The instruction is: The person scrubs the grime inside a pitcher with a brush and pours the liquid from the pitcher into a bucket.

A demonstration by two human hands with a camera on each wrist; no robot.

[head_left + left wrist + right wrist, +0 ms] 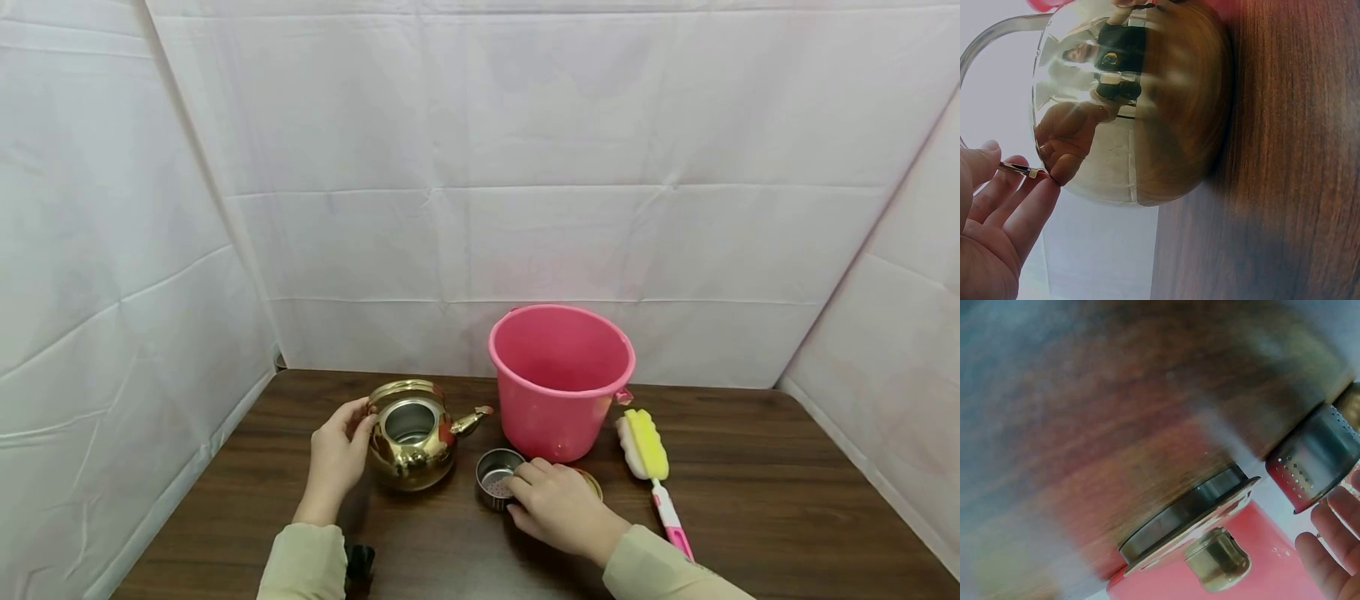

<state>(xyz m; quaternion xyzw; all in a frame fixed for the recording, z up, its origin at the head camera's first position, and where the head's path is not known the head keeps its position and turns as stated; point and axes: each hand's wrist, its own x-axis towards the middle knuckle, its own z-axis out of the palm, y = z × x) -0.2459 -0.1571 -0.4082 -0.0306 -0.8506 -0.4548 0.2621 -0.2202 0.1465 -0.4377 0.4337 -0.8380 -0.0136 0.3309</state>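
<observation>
A shiny gold teapot (412, 472) stands lidless on the table, its spout to the right. My left hand (337, 457) is at its left side; in the left wrist view, the thumb and fingers pinch the base of the teapot's handle (1007, 26). Just right of the teapot, a steel strainer (488, 497) with small holes sits upright. My right hand (562, 510) reaches over its rim, fingertips at the edge. Thumb and index finger fall outside the right wrist view, so their grip is unclear. A teapot lid (1179, 515) with a gold knob (1217, 562) lies beside the strainer, partly behind the right hand.
Behind the strainer and lid stands a pink bucket (551, 421). To its right lies a yellow and white sponge brush (647, 450) with a pink-ended handle. White cloth (555, 150) hangs along the back and both sides of the dark wooden table (780, 492).
</observation>
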